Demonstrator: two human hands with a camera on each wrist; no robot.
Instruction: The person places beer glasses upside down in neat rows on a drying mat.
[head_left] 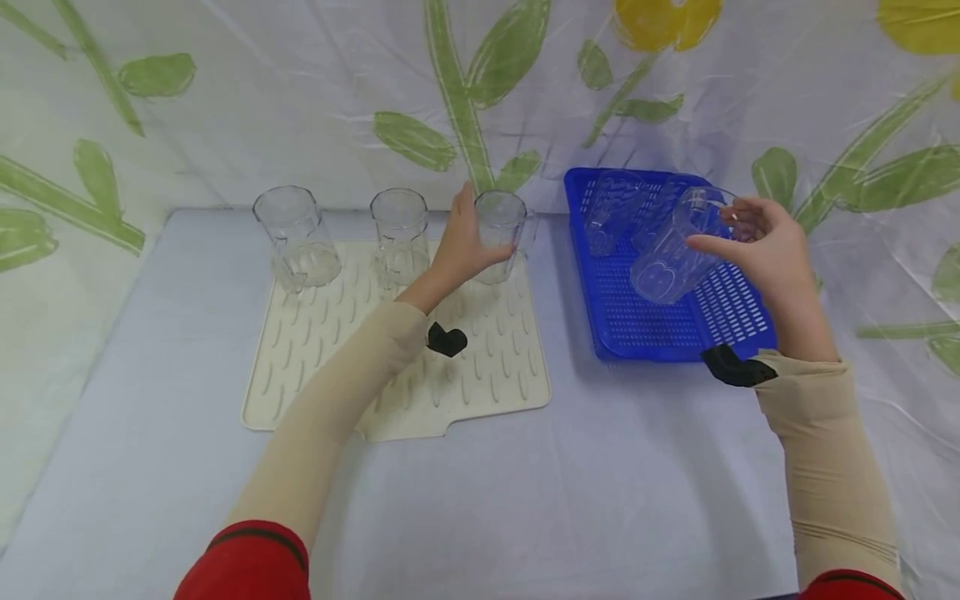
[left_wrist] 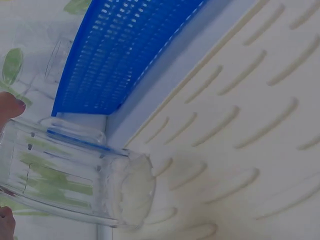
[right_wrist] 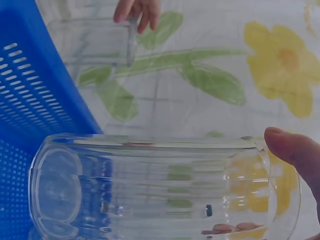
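Note:
At the right end of the cream drying mat (head_left: pixel 495 367), my left hand (head_left: pixel 465 242) holds a clear glass mug (left_wrist: pixel 65 175) near its rim, thumb on one side and fingers on the other. This mug stands upright, its handle pointing right toward the basket. My right hand (head_left: pixel 772 250) grips another clear glass mug (right_wrist: pixel 165 185) by its rim end, over the blue basket (head_left: pixel 600 325). That one is tilted, with its base low and to the left; its handle is not distinguishable. More clear glassware (head_left: pixel 611 212) lies in the back of the basket.
Two more glass mugs stand on the mat's back part, one at the left (head_left: pixel 300 237) and one in the middle (head_left: pixel 401 237). A patterned curtain (head_left: pixel 300 100) hangs close behind the table (head_left: pixel 622 492). The basket's raised wall stands right of the mat.

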